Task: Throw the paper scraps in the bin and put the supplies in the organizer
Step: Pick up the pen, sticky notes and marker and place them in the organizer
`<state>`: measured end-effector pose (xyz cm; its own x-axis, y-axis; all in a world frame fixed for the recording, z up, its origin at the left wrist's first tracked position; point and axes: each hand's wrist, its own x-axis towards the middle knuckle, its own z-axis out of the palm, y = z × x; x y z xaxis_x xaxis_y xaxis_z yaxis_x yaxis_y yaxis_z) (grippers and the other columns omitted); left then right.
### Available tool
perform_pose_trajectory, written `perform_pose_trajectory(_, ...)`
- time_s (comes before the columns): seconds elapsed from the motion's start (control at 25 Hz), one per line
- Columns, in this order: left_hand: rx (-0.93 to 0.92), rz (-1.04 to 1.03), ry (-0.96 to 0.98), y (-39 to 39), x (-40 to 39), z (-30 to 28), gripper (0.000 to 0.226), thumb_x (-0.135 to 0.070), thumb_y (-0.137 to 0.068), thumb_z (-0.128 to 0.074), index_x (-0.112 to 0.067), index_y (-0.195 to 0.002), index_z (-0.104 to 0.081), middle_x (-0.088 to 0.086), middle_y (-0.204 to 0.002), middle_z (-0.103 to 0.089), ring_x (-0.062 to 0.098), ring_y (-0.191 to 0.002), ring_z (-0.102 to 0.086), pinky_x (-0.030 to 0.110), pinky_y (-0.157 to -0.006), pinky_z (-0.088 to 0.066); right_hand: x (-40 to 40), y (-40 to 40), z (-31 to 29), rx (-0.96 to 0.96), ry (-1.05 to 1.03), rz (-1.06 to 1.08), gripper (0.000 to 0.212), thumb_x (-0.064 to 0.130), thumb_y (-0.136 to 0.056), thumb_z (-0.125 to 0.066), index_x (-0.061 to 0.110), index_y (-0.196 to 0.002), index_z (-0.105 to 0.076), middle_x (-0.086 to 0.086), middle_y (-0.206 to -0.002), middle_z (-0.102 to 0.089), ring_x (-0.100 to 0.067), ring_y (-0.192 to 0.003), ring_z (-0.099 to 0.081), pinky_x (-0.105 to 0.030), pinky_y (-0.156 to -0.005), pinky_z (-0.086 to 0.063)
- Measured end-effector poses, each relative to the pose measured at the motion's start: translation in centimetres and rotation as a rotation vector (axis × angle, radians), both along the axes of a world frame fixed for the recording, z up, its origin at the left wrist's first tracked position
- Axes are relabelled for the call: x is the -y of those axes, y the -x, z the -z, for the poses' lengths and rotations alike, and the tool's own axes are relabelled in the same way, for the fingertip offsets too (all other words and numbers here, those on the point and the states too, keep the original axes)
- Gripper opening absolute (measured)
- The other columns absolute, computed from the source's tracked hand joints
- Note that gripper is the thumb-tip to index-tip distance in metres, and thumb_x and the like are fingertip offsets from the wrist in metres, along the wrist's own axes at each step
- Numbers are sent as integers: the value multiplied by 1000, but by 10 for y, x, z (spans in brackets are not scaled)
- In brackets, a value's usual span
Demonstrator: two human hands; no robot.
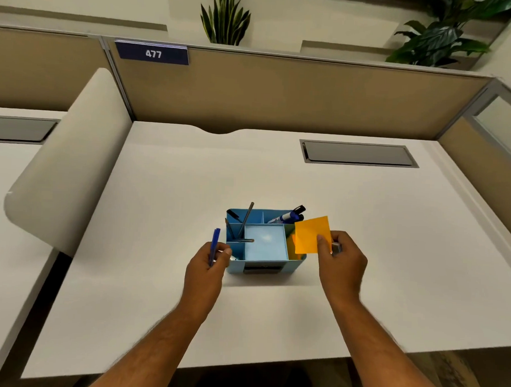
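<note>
A light blue desk organizer (pixel 264 245) with several compartments stands in the middle of the white desk (pixel 363 226). Dark pens lean in its left compartments and markers (pixel 288 216) lie in its back right one. My left hand (pixel 208 264) holds a blue pen (pixel 214 245) upright just left of the organizer. My right hand (pixel 340 261) holds an orange sticky-note pad (pixel 312 234) over the organizer's right side, with a small grey object (pixel 336 248) also tucked under its fingers.
A grey cable hatch (pixel 358 153) is set into the desk at the back right. A tan partition (pixel 281 93) with a "477" label closes the back. A white curved divider (pixel 73 158) rises on the left. No bin is in view.
</note>
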<state>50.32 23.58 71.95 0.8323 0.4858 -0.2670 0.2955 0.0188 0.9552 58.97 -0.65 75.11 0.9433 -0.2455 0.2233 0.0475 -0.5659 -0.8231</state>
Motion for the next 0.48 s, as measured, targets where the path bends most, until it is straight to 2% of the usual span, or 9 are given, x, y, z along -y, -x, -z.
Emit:
perform_pose_trajectory(0.08, -26, -23, 54, -2, 0, 2, 17, -31, -107, -53, -27, -104, -69, 0, -85, -69, 15, -77, -60, 28, -70, -51, -5, -10, 7, -17, 46, 19, 12, 25, -94, -73, 25, -85, -66, 7, -80, -71, -16, -76, -68, -22, -58, -46)
perform_pose_trajectory(0.16, -47, -45, 125, -3, 2, 5, 29, -23, -111, -41, -22, -103, -70, 5, -83, -64, 15, -71, -51, 26, -61, -44, -12, -14, 16, -59, 117, 15, 13, 24, -91, -73, 23, -80, -65, 5, -76, -71, -17, -74, -67, -25, -56, -45)
perform_pose_trajectory(0.28, -83, -62, 159, -1, 3, 7, 35, -16, -110, -38, -18, -105, -72, 4, -83, -59, 13, -68, -46, 24, -54, -38, -23, -13, 26, -196, 349, -98, 7, 29, -91, -69, 23, -88, -67, 4, -84, -68, -22, -75, -65, -32, -59, -48)
perform_pose_trajectory(0.36, -79, -36, 155, 0, 3, 6, 31, -16, -109, -43, -22, -112, -73, 2, -83, -59, 13, -66, -48, 23, -50, -42, -27, -11, 24, -201, 415, -124, 17, 41, -94, -68, 25, -99, -68, 5, -97, -65, -20, -81, -65, -34, -65, -52)
perform_pose_trajectory(0.4, -56, -13, 139, 1, 2, 5, 27, -17, -108, -48, -25, -115, -73, 1, -86, -63, 13, -68, -53, 23, -50, -48, -27, -10, 19, -142, 363, -94, 20, 45, -95, -67, 26, -100, -69, 6, -98, -64, -17, -81, -65, -35, -65, -55)
perform_pose_trajectory(0.48, 0, 25, 90, 2, -1, 3, 21, -16, -106, -57, -28, -115, -72, -1, -97, -70, 14, -81, -65, 26, -62, -59, -30, -6, 7, 30, 203, -88, 14, 41, -97, -67, 27, -96, -69, 8, -94, -65, -13, -80, -66, -38, -65, -57)
